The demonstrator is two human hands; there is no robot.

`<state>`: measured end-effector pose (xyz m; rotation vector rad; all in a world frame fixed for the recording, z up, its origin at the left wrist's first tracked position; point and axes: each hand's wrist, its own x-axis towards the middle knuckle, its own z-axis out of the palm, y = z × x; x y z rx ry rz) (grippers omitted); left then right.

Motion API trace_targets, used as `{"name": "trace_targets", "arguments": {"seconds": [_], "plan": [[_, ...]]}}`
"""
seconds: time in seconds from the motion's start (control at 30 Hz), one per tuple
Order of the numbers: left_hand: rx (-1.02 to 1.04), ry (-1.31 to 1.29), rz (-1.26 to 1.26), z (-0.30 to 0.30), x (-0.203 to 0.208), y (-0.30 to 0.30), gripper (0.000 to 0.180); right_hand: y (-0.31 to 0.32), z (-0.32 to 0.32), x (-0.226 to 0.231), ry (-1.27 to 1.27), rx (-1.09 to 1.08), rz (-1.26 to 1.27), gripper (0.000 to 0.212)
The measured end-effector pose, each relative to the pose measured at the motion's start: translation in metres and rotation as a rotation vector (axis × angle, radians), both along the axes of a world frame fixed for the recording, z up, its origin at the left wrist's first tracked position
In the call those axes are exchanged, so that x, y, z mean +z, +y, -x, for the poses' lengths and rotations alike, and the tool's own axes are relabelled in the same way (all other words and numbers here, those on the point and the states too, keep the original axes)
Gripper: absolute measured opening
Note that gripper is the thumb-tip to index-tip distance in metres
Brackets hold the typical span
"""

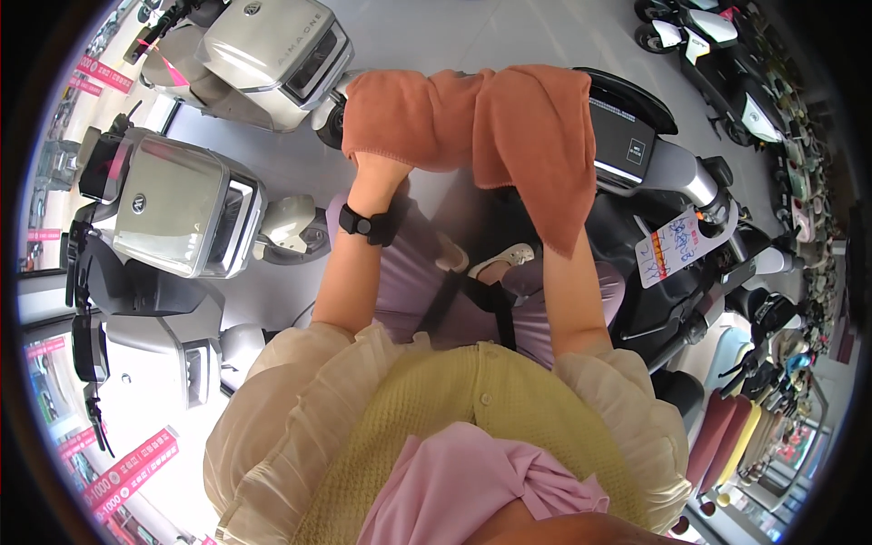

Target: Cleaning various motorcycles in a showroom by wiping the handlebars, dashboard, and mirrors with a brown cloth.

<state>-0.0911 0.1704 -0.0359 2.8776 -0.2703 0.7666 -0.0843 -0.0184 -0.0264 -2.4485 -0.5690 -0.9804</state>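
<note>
Currently, in the head view, a terracotta-orange cloth with a stitched edge spreads across both arms' ends, with one corner drooping over the right forearm. The left hand shows only its heel below the hem, above a black wristband; the right hand is fully covered. The two sit well apart, and whether either one's fingers are clamped on the fabric, I cannot tell. Near the cloth's right end is a flat dark-grey scooter panel. Further right hangs a white card tag with handwriting. To the left stands a glossy beige box-shaped scooter body.
</note>
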Motion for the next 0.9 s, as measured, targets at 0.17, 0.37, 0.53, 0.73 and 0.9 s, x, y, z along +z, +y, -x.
{"name": "trace_targets", "arguments": {"seconds": [0.17,0.37,0.53,0.73,0.9], "plan": [[-0.127,-0.053,0.038,-0.012,-0.006,0.02,0.02,0.018,-0.024,0.021,0.092,-0.013,0.344,0.034],[-0.036,0.049,-0.079,-0.034,-0.017,0.028,0.02,0.022,-0.03,0.03,0.203,0.008,0.605,0.034],[-0.11,-0.161,0.137,-0.038,-0.036,0.042,0.023,0.028,-0.019,0.035,0.261,0.037,0.739,0.034],[-0.285,-0.26,0.294,-0.018,-0.041,0.043,0.026,0.026,0.008,0.017,0.212,0.043,0.657,0.033],[-0.221,-0.322,0.465,0.01,-0.023,0.018,0.027,0.036,0.022,-0.038,0.08,0.06,0.309,0.032]]}}
